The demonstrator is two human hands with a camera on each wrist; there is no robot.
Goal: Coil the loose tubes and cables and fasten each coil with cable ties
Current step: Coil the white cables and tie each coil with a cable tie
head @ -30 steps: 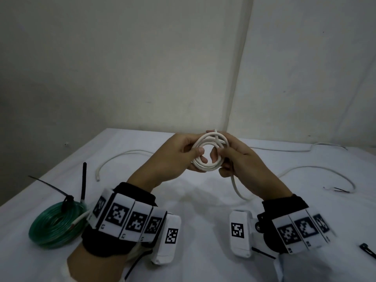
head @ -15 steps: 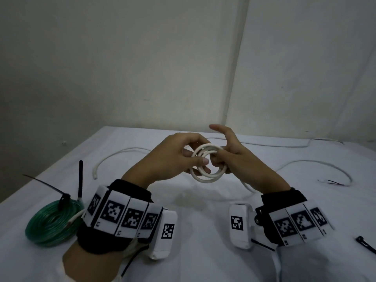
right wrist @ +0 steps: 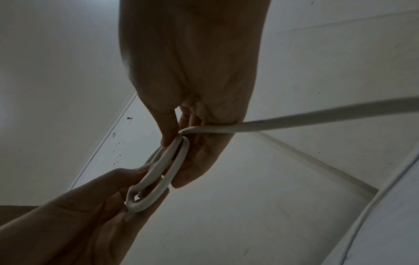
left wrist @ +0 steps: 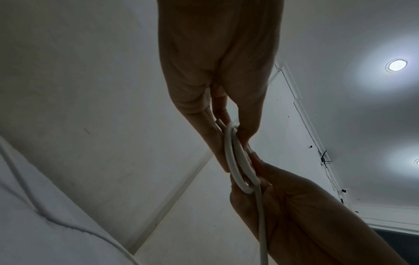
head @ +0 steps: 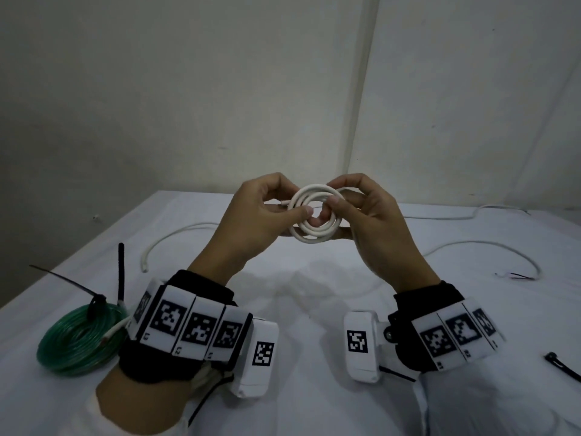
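Bench (head: 314, 309) has a white cover and sits in a corner of pale walls. Both your hands, left (head: 251, 221) and right (head: 374, 215), pinch one white cable coil (head: 316, 215) above it. One tied green tube coil (head: 75, 338) at left, two loose white cables, one spare black tie (head: 562, 366) at right.

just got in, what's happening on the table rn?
A person is winding a white cable into a small coil held up above the table. The left hand pinches one side of the coil, the right hand holds the other, and the cable's loose tail runs off from the right hand's grip. No tie is on this coil yet. A green tube coil lies at the left, already cinched with a black cable tie. Another white cable lies loose, and a spare black tie sits at the right.
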